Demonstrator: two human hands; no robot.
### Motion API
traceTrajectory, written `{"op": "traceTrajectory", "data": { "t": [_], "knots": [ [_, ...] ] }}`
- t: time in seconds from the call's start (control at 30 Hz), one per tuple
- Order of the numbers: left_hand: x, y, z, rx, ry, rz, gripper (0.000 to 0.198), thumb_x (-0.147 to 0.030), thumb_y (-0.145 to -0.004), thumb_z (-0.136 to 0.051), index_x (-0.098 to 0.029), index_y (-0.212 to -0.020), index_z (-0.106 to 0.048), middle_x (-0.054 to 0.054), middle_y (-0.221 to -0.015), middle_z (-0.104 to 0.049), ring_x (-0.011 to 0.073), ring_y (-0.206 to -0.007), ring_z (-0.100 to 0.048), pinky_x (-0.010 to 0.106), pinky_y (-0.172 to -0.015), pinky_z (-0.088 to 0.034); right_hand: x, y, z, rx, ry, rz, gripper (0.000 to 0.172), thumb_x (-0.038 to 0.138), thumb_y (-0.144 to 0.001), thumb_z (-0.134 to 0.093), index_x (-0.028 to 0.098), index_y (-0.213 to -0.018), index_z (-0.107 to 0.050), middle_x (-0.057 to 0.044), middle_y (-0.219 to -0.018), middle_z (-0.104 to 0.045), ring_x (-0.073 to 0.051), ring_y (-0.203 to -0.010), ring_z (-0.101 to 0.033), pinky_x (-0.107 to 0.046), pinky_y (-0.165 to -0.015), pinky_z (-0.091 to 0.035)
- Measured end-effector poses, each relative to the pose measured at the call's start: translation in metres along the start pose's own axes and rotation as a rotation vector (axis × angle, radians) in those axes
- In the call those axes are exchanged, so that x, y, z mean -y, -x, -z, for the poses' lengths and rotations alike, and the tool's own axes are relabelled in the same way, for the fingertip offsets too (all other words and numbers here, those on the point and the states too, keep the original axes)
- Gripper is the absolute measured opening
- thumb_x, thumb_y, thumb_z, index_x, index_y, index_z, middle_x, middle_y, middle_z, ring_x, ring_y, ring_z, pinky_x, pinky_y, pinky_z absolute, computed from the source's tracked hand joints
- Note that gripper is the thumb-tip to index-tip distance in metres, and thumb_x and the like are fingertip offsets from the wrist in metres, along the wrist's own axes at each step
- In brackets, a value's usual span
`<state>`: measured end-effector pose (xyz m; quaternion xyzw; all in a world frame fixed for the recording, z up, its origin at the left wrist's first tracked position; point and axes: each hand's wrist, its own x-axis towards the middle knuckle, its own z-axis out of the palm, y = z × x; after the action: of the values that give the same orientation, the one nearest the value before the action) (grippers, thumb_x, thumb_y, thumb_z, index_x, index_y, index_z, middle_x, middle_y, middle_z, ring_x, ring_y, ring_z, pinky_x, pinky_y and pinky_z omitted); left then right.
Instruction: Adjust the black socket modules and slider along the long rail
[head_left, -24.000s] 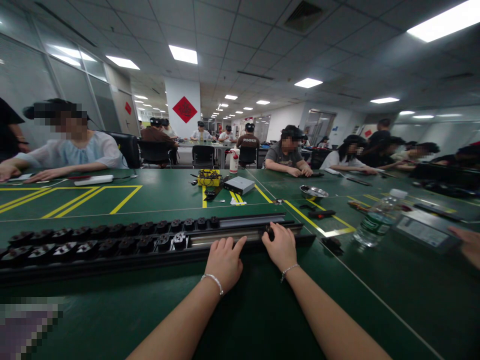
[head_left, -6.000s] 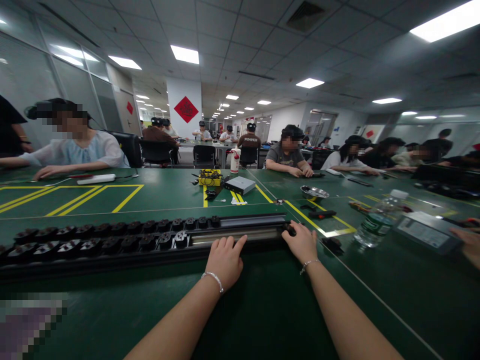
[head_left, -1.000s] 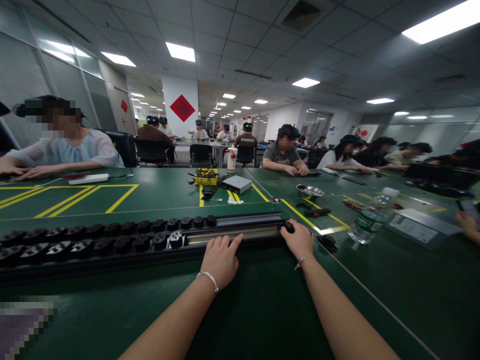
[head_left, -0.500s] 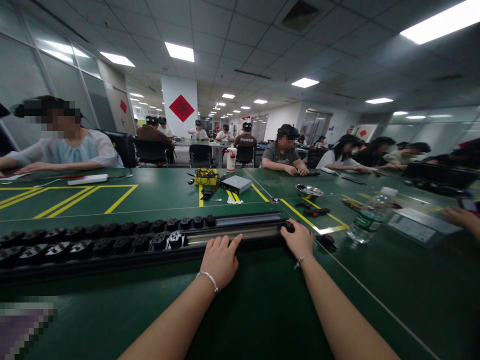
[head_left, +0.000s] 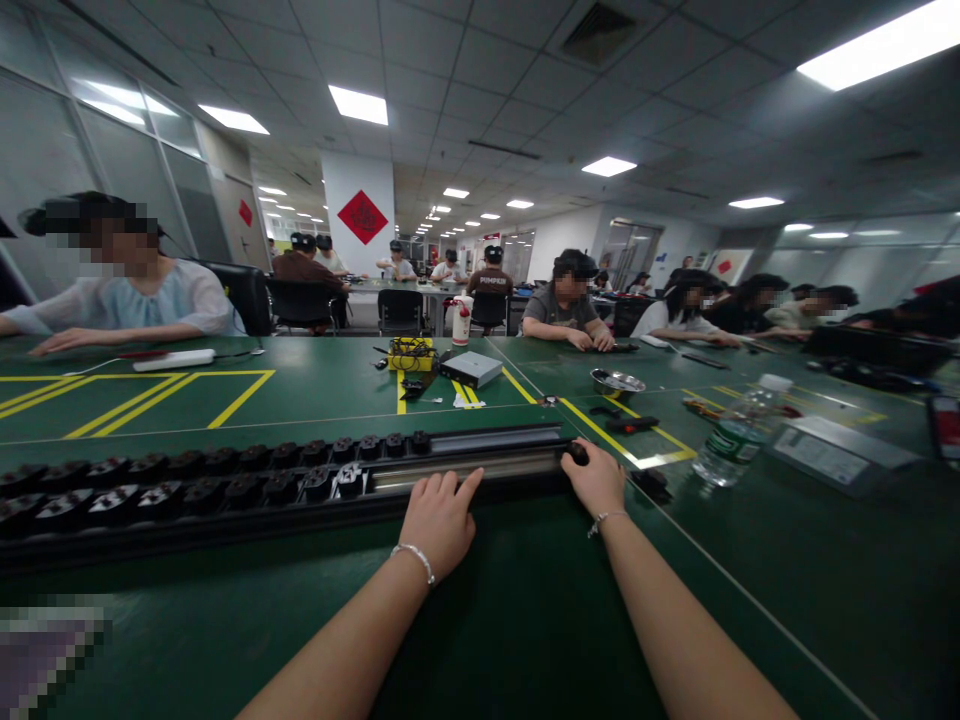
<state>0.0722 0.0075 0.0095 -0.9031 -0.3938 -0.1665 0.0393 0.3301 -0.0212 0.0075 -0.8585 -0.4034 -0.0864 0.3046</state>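
Observation:
A long black power track (head_left: 517,484) lies across the table before me, with a shiny metallic channel. Round black socket modules (head_left: 244,488) sit in it toward the left, some showing pale metal parts. My left hand (head_left: 439,520) is closed on the near edge of this track, index finger stretched out along it and thumb on the front side. At the right end, my right hand (head_left: 598,482) is closed on a small black round piece (head_left: 577,453), its fingers partly hiding it. Behind lies a second track (head_left: 495,437) with a row of similar modules.
Farther back stand a yellow box with cables (head_left: 411,353), a grey metal box (head_left: 471,369) and a metal bowl (head_left: 617,381). To the right are a black tool (head_left: 631,424), a water bottle (head_left: 742,430) and a silver box (head_left: 841,452). Co-workers sit around the tables.
My hands and the tracks stay practically still. At the far right, another person's hand has left the view. The person at left has shifted a hand slightly.

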Motion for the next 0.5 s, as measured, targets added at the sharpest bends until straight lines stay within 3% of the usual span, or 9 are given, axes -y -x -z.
{"op": "traceTrajectory", "data": {
  "t": [0.3,0.5],
  "knots": [
    [0.0006,0.0005,-0.002,-0.022,0.0,-0.007,0.059,-0.023,-0.075,-0.047,-0.031,-0.131,-0.032,0.004,-0.1,-0.052,0.0213,-0.094,-0.044,0.036,-0.085,-0.029,-0.0017,-0.0011,-0.0011,0.004,-0.013,-0.005,0.042,0.043,-0.072,-0.044,0.024,-0.107,-0.058,-0.005,-0.108,-0.06,-0.024,-0.106,-0.049,-0.04,-0.091,-0.033],
    [0.0019,0.0005,-0.0041,-0.037,0.006,-0.013,0.059,-0.024,-0.074,-0.047,-0.031,-0.13,-0.032,0.004,-0.099,-0.052,0.0214,-0.092,-0.044,0.036,-0.084,-0.03,-0.0032,0.0003,-0.0043,-0.038,0.054,-0.022,0.047,0.044,-0.072,-0.045,0.022,-0.112,-0.055,-0.005,-0.129,-0.044,-0.026,-0.12,-0.033,-0.042,-0.097,-0.027]
  ]
}}
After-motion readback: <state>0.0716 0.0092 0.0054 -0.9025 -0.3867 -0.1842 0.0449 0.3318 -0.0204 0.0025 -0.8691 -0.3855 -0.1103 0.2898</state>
